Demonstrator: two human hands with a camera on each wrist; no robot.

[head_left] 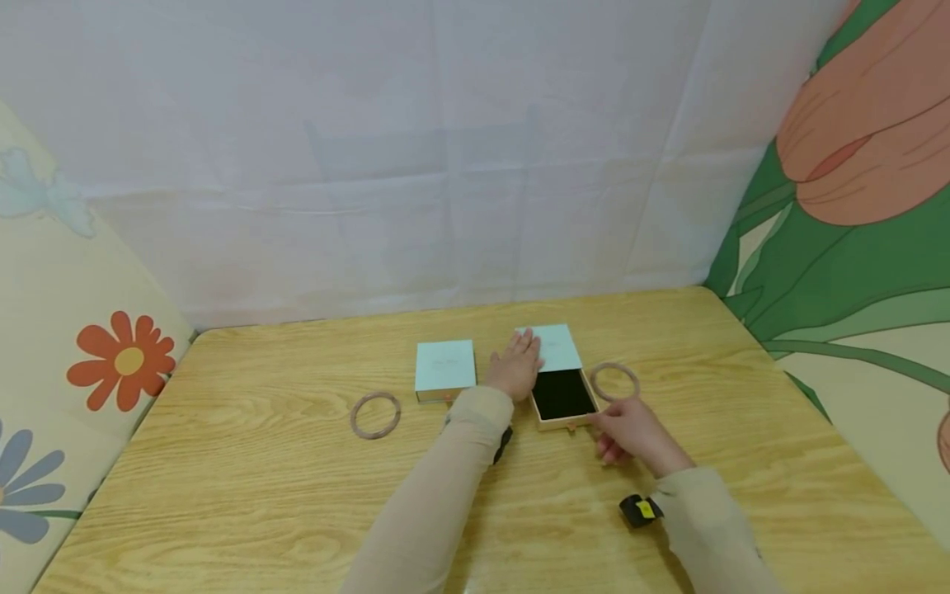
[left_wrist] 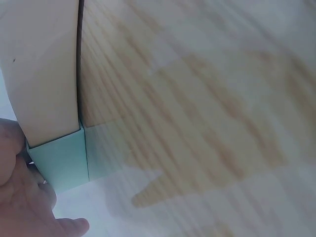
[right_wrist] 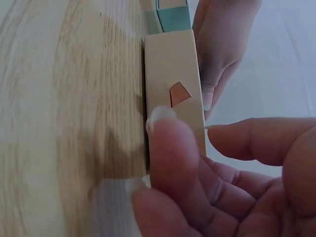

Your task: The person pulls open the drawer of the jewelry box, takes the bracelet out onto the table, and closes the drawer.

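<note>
A pale blue box sleeve [head_left: 559,347] has its cream drawer [head_left: 567,424] pulled out toward me, showing a black lining [head_left: 562,394]. My left hand [head_left: 515,368] rests across the sleeve's left side with its fingers extended. At the drawer's front right corner, my right hand [head_left: 631,433] pinches the front wall. In the right wrist view its index finger [right_wrist: 173,148] lies before that wall and its thumb [right_wrist: 242,140] at the rim. A small orange pull tab [right_wrist: 179,94] sticks out there. Just beyond this hand lies a pinkish bangle [head_left: 614,382].
Left of my left hand sits a second pale blue box [head_left: 445,367], closed. Another pinkish bangle [head_left: 375,415] lies farther left. The wood-grain table [head_left: 245,478] meets a white cloth [head_left: 371,165] at the back and flower-patterned panels [head_left: 861,272] at the sides.
</note>
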